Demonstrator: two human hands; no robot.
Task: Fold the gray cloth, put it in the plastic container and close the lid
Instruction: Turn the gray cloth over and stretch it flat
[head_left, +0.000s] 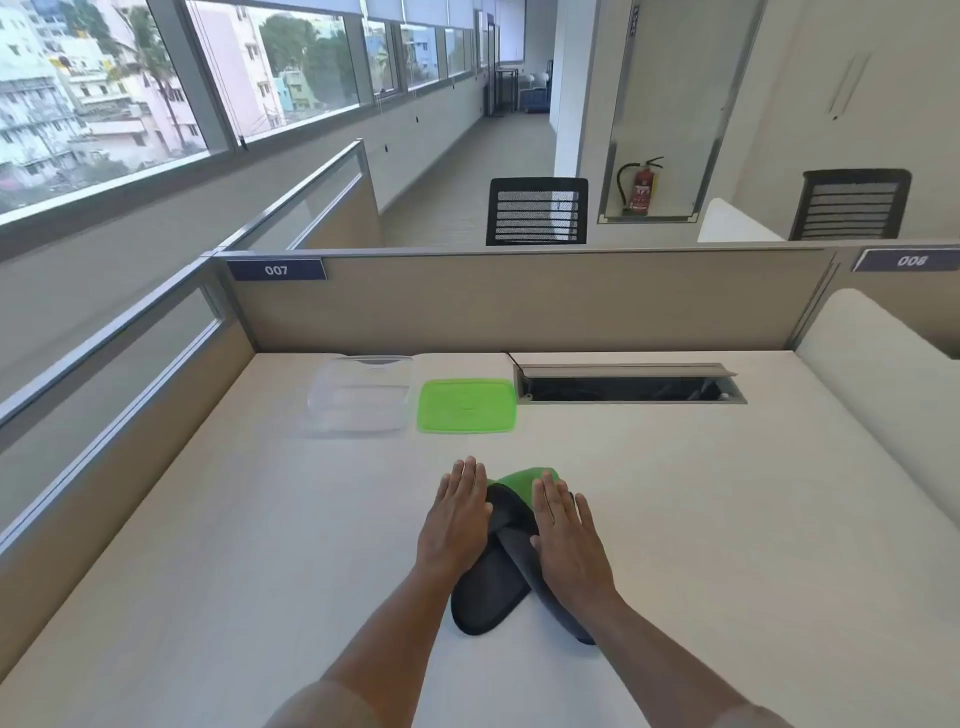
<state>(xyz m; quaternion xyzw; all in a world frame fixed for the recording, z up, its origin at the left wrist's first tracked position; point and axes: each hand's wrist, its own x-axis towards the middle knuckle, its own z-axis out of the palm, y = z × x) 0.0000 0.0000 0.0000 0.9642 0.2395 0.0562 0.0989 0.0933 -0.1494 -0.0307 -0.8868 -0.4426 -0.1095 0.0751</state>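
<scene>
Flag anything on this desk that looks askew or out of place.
Nothing damaged or spilled. The gray cloth lies bunched and crossed under both flat hands, its green side showing at the far end. The cable hatch stands open.

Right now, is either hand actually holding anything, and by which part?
Nothing is gripped. The left hand and right hand lie flat, fingers extended, pressing on the gray cloth near its far end.
</scene>
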